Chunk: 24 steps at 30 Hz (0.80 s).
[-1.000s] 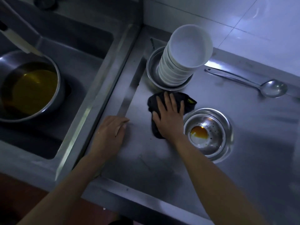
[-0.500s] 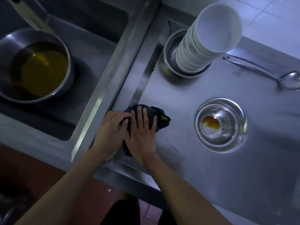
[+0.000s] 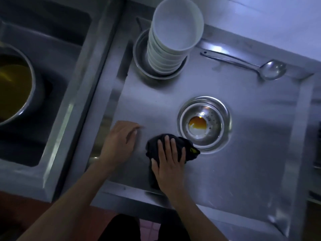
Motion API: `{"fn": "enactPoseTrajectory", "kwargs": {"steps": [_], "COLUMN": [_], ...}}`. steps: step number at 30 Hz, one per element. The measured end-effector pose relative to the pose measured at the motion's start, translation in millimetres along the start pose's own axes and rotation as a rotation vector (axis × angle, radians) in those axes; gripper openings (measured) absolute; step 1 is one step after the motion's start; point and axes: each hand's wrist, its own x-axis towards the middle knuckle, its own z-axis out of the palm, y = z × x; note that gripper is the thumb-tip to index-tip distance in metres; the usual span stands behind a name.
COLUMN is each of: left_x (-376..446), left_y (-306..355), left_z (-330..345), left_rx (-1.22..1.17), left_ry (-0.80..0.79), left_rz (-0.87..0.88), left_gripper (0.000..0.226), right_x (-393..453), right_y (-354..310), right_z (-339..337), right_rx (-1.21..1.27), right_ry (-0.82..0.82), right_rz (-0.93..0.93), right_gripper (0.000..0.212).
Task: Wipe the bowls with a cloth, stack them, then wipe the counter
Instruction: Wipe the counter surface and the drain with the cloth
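A tall stack of several white bowls (image 3: 173,39) stands in a shallow metal dish (image 3: 140,61) at the back of the steel counter (image 3: 243,162). A dark cloth (image 3: 152,145) lies flat on the counter near the front edge, just left of a small metal bowl. My right hand (image 3: 169,162) presses flat on the cloth with fingers spread. My left hand (image 3: 119,140) rests on the counter to the left of the cloth, fingers loosely curled, holding nothing.
A small metal bowl (image 3: 217,134) with orange liquid sits on a round rim beside the cloth. A metal ladle (image 3: 267,70) lies at the back right. A sink (image 3: 43,66) on the left holds a pot (image 3: 15,91) of yellow liquid.
My right hand has slid the cloth from the counter's left front edge to the right, toward the small metal bowl. My left hand has come off the cloth and stays at the left.
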Motion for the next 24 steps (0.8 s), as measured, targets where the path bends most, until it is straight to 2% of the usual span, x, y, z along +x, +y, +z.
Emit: {"fn": "enactPoseTrajectory", "kwargs": {"steps": [8, 13, 16, 18, 24], "left_x": [23.1, 25.9, 26.8, 26.8, 27.5], "left_y": [52.5, 79.4, 83.9, 81.1, 80.0], "left_z": [72.4, 117.4, 134.0, 137.9, 140.6], "left_rx": [0.120, 0.386, 0.534, 0.574, 0.572], "left_ry": [-0.136, -0.275, -0.346, -0.348, -0.336], "left_rz": [0.319, 0.643, 0.636, 0.623, 0.644], "left_gripper": [0.031, 0.044, 0.053, 0.051, 0.041], "right_x": [-7.9, -1.7, 8.0, 16.9, 58.7], "right_y": [97.9, 149.9, 174.7, 186.9, 200.5], "right_z": [-26.0, -42.5, -50.2, -55.8, -67.9], "right_rx": [0.000, 0.013, -0.012, -0.068, -0.171], "right_ry": [0.019, -0.095, -0.151, -0.184, -0.410], "right_rz": [0.081, -0.047, -0.093, -0.120, -0.175], "right_gripper": [0.049, 0.049, 0.053, 0.056, 0.067]}}
